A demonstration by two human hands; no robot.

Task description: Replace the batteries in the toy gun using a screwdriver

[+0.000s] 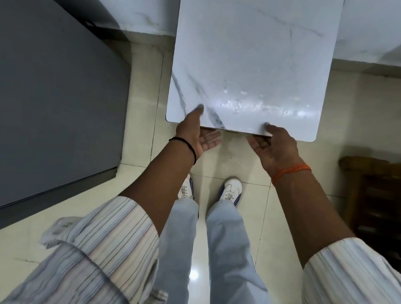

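Hands first: the left hand (197, 134) and the right hand (275, 144) both hold the near edge of a small white table top (250, 58) with grey marble lines. On each hand the thumb lies on top of the table and the fingers go under the edge, so both hands grip it. Whether the person is lifting it, pulling it or just steadying it, I cannot tell.

The left wrist has a thin black band (185, 145). The right wrist has an orange thread (290, 171). Both arms come out of striped sleeves (102, 240) rolled up past the elbow.

Below the hands, nearer the person, are two legs in light trousers and two white shoes (230, 190) on a shiny pale tile floor (139, 111). Left of the left hand, well apart, is a big dark grey flat surface (47, 102). Right of the right hand, well apart, is some dark brown wooden furniture (386, 194).

The toy gun is not in view. No screwdriver and no batteries show either. The table top beyond the hands has nothing lying on it that I can see.

So I think the real job has not begun. It looks like getting a place ready to work. Still to do: bring the toy gun and the tools, undo the screw, open the cover, swap the batteries, and close it up again.
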